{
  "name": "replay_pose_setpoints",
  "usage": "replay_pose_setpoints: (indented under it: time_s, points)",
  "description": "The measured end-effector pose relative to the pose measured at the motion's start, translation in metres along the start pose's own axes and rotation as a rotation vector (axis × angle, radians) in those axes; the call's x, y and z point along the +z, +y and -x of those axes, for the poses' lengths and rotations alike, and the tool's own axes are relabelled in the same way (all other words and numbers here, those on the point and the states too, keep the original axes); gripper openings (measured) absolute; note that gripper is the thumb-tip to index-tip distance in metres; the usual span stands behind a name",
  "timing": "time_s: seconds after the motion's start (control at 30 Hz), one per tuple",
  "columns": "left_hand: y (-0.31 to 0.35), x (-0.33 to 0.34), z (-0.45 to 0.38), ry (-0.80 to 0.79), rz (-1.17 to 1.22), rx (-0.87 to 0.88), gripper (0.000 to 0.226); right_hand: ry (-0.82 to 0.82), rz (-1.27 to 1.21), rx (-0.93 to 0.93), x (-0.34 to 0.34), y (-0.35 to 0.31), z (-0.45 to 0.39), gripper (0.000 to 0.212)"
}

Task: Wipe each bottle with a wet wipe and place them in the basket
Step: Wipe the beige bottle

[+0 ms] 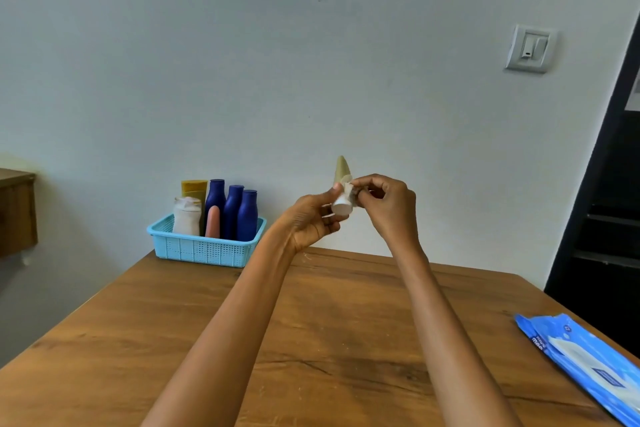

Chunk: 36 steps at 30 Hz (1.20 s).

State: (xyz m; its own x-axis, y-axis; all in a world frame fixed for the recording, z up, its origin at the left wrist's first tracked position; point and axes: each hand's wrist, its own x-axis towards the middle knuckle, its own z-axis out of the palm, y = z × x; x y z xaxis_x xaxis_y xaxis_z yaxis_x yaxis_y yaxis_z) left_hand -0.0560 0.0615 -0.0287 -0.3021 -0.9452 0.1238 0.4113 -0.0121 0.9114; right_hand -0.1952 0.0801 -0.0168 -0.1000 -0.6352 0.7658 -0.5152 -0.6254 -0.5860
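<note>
Left hand (313, 218) grips the tube (342, 184), cap toward the camera. Right hand (388, 204), at 3 o'clock, pinches the wipe (350, 191) against it.

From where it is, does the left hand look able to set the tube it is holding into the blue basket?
Probably yes. The left hand holds the tube in the air just right of the basket, with nothing between them. The basket looks nearly full, though there may be a gap at its near right.
</note>
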Motion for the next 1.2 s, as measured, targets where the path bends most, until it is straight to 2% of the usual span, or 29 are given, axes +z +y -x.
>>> replay_pose_setpoints:
  time_s: [0.13,0.3,0.47,0.67,0.73,0.87,0.97,1.07,1.2]
  points:
    - [-0.002,-0.001,0.002,-0.069,-0.03,-0.096,0.026,0.081,0.005,-0.005,0.003,0.008,0.001,0.02]
    - [0.0,-0.004,0.001,-0.054,-0.046,-0.09,0.024,-0.031,-0.03,0.029,0.009,0.005,0.002,0.022]
    - [0.001,-0.007,0.001,-0.036,-0.024,-0.066,0.029,-0.027,-0.046,0.007,0.01,0.003,0.002,0.021]
    - [0.002,-0.015,-0.001,0.028,0.11,-0.05,0.029,-0.232,0.034,-0.015,0.007,0.002,0.001,0.02]
    - [0.0,-0.016,-0.002,0.041,0.122,-0.063,0.028,-0.245,0.05,-0.044,0.01,0.003,0.003,0.02]
    - [-0.003,-0.015,-0.002,-0.002,0.112,-0.077,0.026,-0.136,0.055,-0.082,0.015,0.003,0.004,0.021]
    - [-0.006,-0.012,0.002,-0.1,0.05,-0.131,0.028,0.035,0.029,-0.081,0.012,0.007,0.004,0.019]
    - [-0.012,-0.011,0.004,-0.203,-0.045,-0.185,0.042,0.165,0.039,0.03,0.004,0.017,0.001,0.023]
    - [-0.019,-0.008,0.003,-0.252,-0.096,-0.231,0.044,0.355,0.063,0.141,-0.012,0.031,-0.001,0.021]
